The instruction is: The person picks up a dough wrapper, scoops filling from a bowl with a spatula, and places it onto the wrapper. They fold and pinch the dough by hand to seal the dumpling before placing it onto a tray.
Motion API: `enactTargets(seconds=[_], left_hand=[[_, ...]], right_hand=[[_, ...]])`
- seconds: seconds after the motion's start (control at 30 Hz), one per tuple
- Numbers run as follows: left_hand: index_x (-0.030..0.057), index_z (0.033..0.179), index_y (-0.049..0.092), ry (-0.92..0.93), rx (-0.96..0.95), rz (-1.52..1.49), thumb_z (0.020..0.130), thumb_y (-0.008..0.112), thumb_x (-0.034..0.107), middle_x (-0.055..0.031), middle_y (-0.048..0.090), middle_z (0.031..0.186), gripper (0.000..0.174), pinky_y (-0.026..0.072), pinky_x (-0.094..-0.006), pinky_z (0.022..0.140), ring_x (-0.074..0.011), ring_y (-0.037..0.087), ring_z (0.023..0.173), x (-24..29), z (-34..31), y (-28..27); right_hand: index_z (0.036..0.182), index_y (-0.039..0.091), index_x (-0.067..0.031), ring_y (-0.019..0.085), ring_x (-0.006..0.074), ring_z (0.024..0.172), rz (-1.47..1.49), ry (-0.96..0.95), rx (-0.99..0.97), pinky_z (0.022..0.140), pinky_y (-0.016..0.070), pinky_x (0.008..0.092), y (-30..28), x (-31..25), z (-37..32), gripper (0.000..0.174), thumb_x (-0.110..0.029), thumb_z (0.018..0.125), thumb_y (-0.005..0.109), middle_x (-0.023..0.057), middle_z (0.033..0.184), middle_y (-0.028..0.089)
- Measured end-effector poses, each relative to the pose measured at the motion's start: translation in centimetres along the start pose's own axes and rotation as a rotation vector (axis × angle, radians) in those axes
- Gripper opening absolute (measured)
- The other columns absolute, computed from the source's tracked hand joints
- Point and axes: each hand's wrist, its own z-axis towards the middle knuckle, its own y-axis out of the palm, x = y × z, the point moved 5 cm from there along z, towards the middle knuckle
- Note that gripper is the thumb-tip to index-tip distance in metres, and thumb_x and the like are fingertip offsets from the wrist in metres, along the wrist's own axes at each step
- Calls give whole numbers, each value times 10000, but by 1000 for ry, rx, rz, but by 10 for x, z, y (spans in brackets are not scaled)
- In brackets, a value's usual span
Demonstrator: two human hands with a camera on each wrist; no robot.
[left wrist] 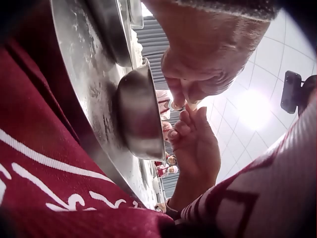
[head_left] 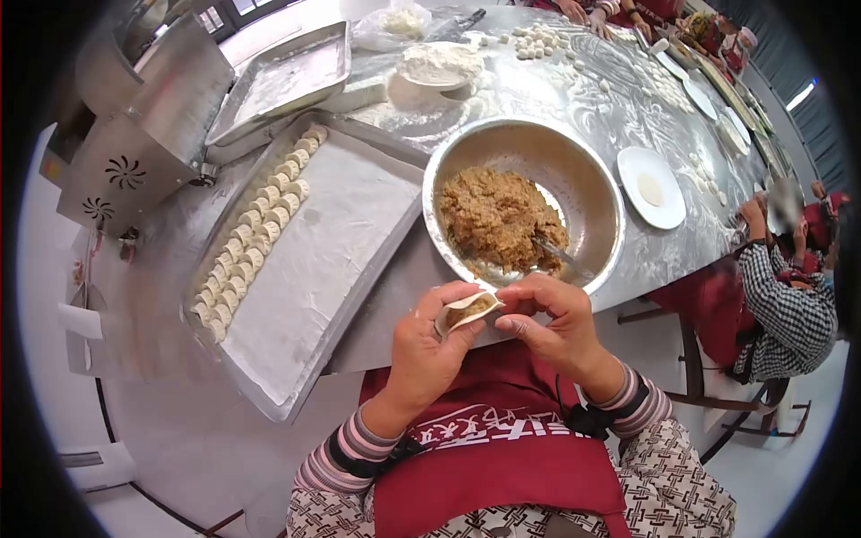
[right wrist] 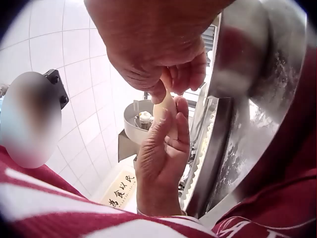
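Note:
My left hand [head_left: 429,339] holds a half-folded dumpling [head_left: 472,310], its round wrapper bent up around brown filling that shows in the opening. At the dumpling's right end, my right hand [head_left: 563,330] pinches the wrapper edge between thumb and fingers. From the right wrist view, the pale wrapper [right wrist: 166,110] stands between both hands' fingertips. Just beyond the hands is a steel bowl [head_left: 596,193] with a mound of brown filling [head_left: 502,215]; a metal utensil handle [head_left: 565,256] sticks out of it.
Rows of finished dumplings [head_left: 247,247] line the left side of a metal tray [head_left: 345,233]. A white plate [head_left: 659,211] bearing one wrapper lies right of the bowl. Flour [head_left: 439,65], another tray [head_left: 291,76] and dough pieces [head_left: 538,42] lie farther back. People sit at the right.

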Motion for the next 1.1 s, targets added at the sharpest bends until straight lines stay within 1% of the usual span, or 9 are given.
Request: enactTargets(seconds=[0.1,0.17,0.37,0.43,0.47,0.53,0.63,0.93,1.1], left_hand=[[16,1133,572,8,41,-25,868,640,27,-80,661,998,274,503,-253,793,-123,625,925,-5,-2,-1],[-22,1185,529,-47,-27,0,879,608,-23,-84,627,1073,316,491,-239,848,-126,601,984,-3,-1,0],[-18,1175,548,6,-64,87,868,608,-40,-82,629,1075,313,484,-244,854,-128,598,990,0,0,-3],[-17,1174,551,3,-69,8,866,608,-43,-81,630,1075,314,483,-246,853,-129,598,991,-1,0,-4],[-16,1172,554,-12,-77,-71,863,609,-45,-79,630,1076,315,481,-247,853,-130,598,993,-1,-1,-3],[-17,1164,557,3,-102,-45,864,607,-44,-80,628,1081,305,483,-245,849,-129,597,995,2,0,-4],[-19,1158,549,-14,-140,-14,867,604,-39,-85,624,1092,297,486,-243,843,-127,596,997,8,1,-2],[-11,1196,447,-84,-128,9,864,614,-20,-105,620,1096,371,492,-242,838,-133,598,997,-1,1,-2],[-21,1167,462,-78,-28,-131,870,594,-35,-122,620,1113,325,487,-246,859,-147,601,1012,0,4,3]], right_hand=[[918,646,20,603,142,632,-77,-87,-3,545,472,253,5,1,3,197,-34,754,742,96,793,625],[889,648,8,607,172,624,-91,-103,3,539,469,269,8,-1,6,165,-27,754,737,104,776,623],[890,657,-13,611,210,627,-229,-235,35,545,470,288,8,-17,10,160,0,748,729,108,766,619],[910,660,-13,626,199,655,-224,-272,35,562,483,282,9,-17,9,181,4,744,731,110,799,640],[910,660,-13,626,199,655,-224,-275,33,562,483,282,12,-17,6,181,4,744,731,110,799,640],[929,661,-7,639,180,689,67,-90,173,587,494,271,11,-6,3,199,5,743,732,109,846,663],[937,661,-1,644,163,713,-99,-173,72,605,497,266,9,-10,5,202,-4,748,732,104,875,674],[902,671,-7,615,163,700,-43,-149,44,597,473,249,6,-4,6,158,-5,753,725,88,811,648],[888,675,-12,613,163,697,-104,-264,180,602,475,255,3,-7,2,160,9,739,729,85,798,641]])
